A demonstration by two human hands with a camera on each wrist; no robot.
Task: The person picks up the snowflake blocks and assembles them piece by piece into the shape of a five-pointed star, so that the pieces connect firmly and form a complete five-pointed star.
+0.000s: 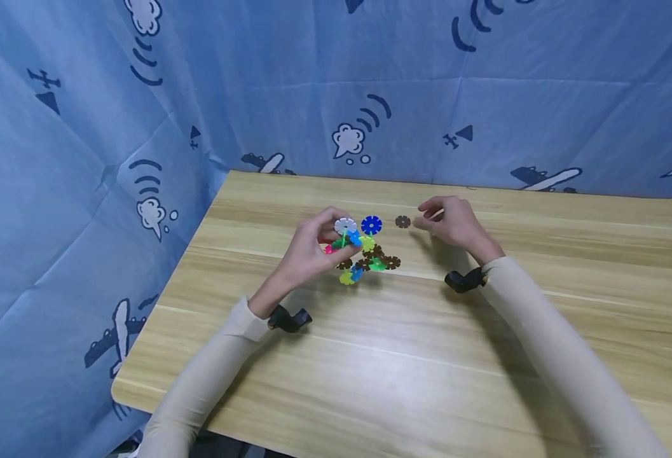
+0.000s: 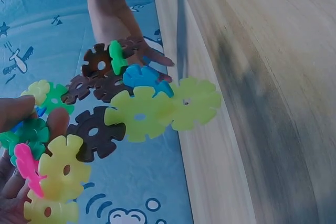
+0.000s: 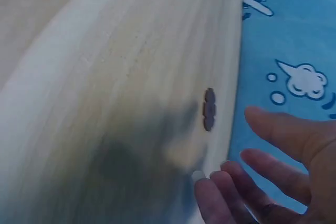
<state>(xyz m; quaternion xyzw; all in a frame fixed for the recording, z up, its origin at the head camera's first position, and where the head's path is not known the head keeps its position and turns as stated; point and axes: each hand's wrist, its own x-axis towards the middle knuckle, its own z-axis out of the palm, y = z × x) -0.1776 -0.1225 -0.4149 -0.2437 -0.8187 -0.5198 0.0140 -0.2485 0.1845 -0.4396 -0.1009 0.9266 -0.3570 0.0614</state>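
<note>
My left hand (image 1: 311, 247) grips a cluster of interlocked, slotted plastic flower discs (image 1: 367, 243), held above the table. In the head view a white disc (image 1: 345, 226) and a dark blue disc (image 1: 372, 225) top the cluster, and brown discs (image 1: 393, 262) stick out to the right. The left wrist view shows a pink disc (image 2: 29, 169) by the fingers and yellow discs (image 2: 138, 115) farther out. A loose brown disc (image 3: 209, 109) lies flat on the table. Just right of it, my right hand (image 1: 451, 220) has its fingers apart, with nothing seen between them.
The wooden table (image 1: 370, 369) spreads to both sides and toward me. Behind it and to the left hangs a blue curtain (image 1: 301, 121) printed with planes and clouds. Each wrist wears a black band (image 1: 464, 280).
</note>
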